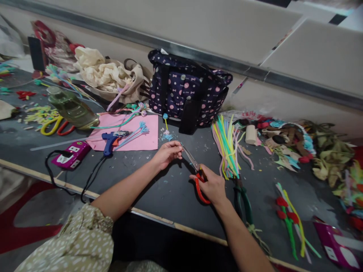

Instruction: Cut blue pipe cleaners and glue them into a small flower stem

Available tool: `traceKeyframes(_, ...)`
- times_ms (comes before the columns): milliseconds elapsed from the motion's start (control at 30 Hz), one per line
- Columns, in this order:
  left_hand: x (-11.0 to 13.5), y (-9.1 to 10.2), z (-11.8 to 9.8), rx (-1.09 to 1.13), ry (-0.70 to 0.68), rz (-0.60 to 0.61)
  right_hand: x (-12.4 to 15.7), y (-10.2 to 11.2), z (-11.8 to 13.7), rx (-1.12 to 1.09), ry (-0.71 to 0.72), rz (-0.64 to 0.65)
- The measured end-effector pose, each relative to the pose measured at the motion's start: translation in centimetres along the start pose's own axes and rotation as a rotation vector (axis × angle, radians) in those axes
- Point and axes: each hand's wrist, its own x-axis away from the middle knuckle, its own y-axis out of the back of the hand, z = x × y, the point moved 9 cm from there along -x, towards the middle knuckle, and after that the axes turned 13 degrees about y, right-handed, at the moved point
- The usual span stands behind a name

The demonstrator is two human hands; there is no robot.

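Note:
My right hand (211,185) grips a pair of scissors (192,158) by its red handles, the blades pointing up and left. At the blade tips, my left hand (169,154) is closed in a pinch; whatever lies between its fingers is too small to make out. Just beyond the left hand, small blue pieces (167,136) lie on the table, with a short yellow stem topped by a blue tuft (165,118). A pink sheet (150,132) is to the left, bearing blue-tipped pipe cleaners (133,136) and a blue glue gun (109,141).
A dark patterned bag (181,87) stands against the wall. Bundled pipe cleaners (227,147) and green-handled pliers (242,200) lie right. Left are a bottle (70,109), yellow-and-red-handled scissors (52,125) and a purple power strip (72,155); cables hang over the table's front edge.

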Motion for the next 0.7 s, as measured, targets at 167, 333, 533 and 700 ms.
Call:
traceKeyframes(167,-0.07,-0.04,-0.04,-0.002,-0.008,0.009,0.01,0.04,-0.06,0.002,-0.008,-0.009)
traceKeyframes(333,-0.12,-0.04,-0.04,0.003,-0.014,0.019,0.1,0.1,-0.04,0.006,0.023,-0.045)
traceKeyframes(533,-0.03,-0.14,-0.03,-0.003,-0.007,0.016,0.05,0.16,0.21,0.0,0.047,-0.061)
traceKeyframes(700,-0.09,-0.03,-0.06,-0.005,-0.001,0.006,0.12,0.32,0.32,0.005,0.05,-0.057)
